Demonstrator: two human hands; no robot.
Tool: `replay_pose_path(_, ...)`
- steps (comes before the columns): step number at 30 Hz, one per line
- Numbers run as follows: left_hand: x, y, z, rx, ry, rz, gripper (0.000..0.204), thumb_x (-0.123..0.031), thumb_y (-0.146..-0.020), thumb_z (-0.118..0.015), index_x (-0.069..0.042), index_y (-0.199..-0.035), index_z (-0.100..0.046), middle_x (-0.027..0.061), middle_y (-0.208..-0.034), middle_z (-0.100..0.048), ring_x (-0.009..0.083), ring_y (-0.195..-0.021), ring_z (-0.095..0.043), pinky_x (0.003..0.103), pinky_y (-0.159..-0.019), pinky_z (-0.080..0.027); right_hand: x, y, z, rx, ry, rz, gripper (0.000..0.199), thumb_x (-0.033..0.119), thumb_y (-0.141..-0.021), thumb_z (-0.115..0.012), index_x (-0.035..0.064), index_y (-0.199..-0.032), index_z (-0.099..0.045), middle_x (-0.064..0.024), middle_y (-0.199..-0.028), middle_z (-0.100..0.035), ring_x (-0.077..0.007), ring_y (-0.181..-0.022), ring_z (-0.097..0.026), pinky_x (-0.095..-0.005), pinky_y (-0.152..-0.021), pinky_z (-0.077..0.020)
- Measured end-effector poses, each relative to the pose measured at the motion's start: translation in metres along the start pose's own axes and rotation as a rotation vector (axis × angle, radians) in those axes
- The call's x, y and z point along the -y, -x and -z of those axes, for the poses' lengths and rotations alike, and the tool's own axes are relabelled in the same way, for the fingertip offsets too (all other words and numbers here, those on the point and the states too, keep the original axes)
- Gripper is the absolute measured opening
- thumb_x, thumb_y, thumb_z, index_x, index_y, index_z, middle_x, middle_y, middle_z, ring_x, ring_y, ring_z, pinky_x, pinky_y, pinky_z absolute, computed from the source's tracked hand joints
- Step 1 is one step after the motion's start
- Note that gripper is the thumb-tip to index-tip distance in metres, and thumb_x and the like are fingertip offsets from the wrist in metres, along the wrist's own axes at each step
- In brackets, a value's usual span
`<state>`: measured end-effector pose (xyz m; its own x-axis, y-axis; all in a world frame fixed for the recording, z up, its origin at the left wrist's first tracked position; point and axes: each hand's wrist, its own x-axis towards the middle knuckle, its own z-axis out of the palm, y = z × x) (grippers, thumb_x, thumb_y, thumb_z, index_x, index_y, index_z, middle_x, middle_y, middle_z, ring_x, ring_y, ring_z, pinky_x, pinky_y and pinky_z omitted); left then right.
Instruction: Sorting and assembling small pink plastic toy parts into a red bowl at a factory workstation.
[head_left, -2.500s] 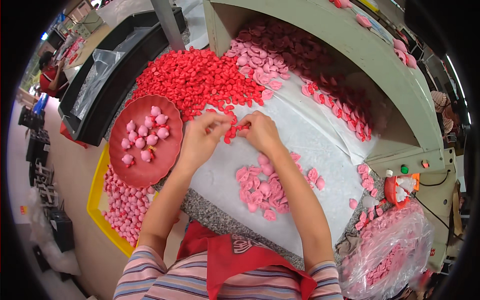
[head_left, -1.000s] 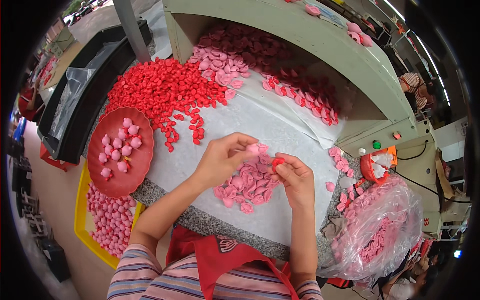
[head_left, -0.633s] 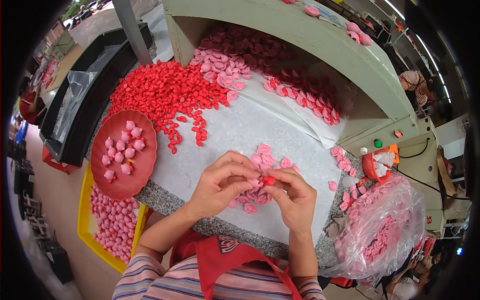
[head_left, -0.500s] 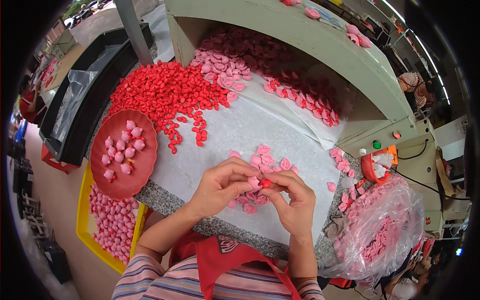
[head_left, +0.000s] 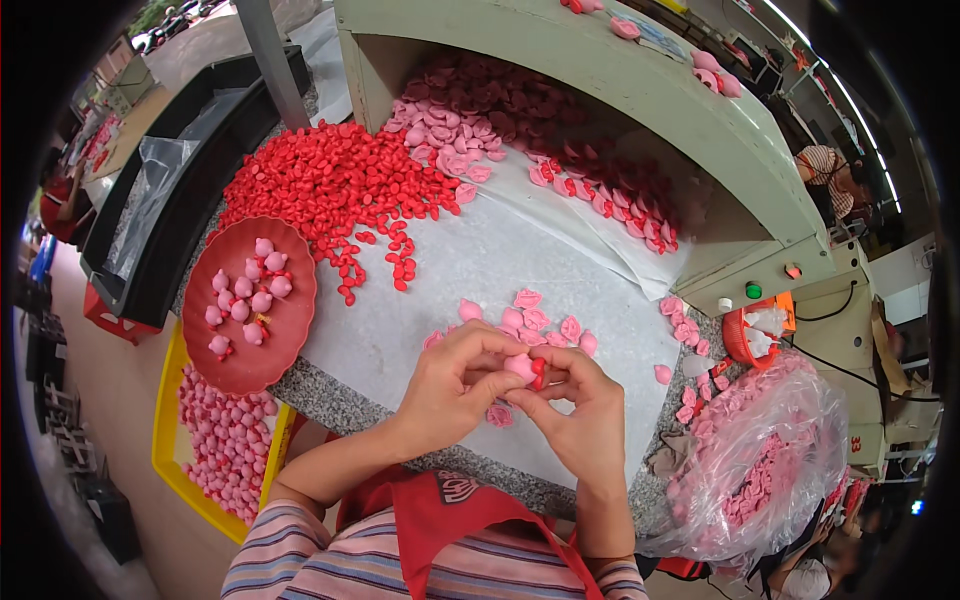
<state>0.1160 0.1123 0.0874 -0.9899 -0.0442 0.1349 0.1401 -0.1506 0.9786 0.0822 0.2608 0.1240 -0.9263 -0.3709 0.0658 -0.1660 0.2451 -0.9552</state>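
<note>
Over the white sheet [head_left: 345, 385] on the table, my two hands meet fingertip to fingertip. My left hand [head_left: 450, 380] pinches a small pink rounded piece [head_left: 519, 368]. Against its right side sits a small red piece [head_left: 539, 374], gripped by the fingertips of my right hand [head_left: 580, 410]. The two pieces touch; the fingers partly cover where they join. Just beyond my hands lie several loose pink pieces [head_left: 534, 319], some petal-like and some rounded.
A red pile [head_left: 340, 175] of small pieces lies at the back left. Nearer are a scalloped red plate [head_left: 215, 365] and a yellow tray [head_left: 168, 440], both holding pink-and-red pieces. Behind stands a pale green housing [head_left: 600, 60]. At right are a clear plastic bag [head_left: 800, 400] and an orange basket [head_left: 738, 338].
Both hands have shifted slightly, and the pink piece is turned so more of it shows. The red piece now stands upright against the pink one's side.
</note>
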Motion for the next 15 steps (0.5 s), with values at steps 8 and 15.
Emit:
replay_pose_path(8,-0.006,-0.006,0.016,0.142,0.254,0.319,0.022,0.004,-0.081,-0.061,-0.001,-0.101,-0.054,0.0043,-0.088,-0.06,0.0112,-0.084,-0.06,0.023,-0.07,-0.049,-0.011,0.0,0.0,0.038,0.119,0.039,0.028,0.0,-0.067,-0.073,-0.0007,-0.092,-0.061,-0.0066,-0.08,-0.062,-0.0121,-0.066,-0.059,-0.0245,-0.059,-0.0494)
replay_pose_path(15,0.016,-0.002,0.001,0.018,0.047,0.08,0.016,0.007,-0.081,-0.059,0.001,-0.092,-0.05,0.0054,-0.092,-0.055,0.0124,-0.087,-0.06,0.024,-0.074,-0.051,-0.029,-0.001,-0.011,-0.105,0.295,0.224,0.024,-0.005,-0.062,-0.07,-0.0006,-0.082,-0.058,-0.0085,-0.075,-0.059,-0.0154,-0.061,-0.058,-0.0258,-0.057,-0.0478)
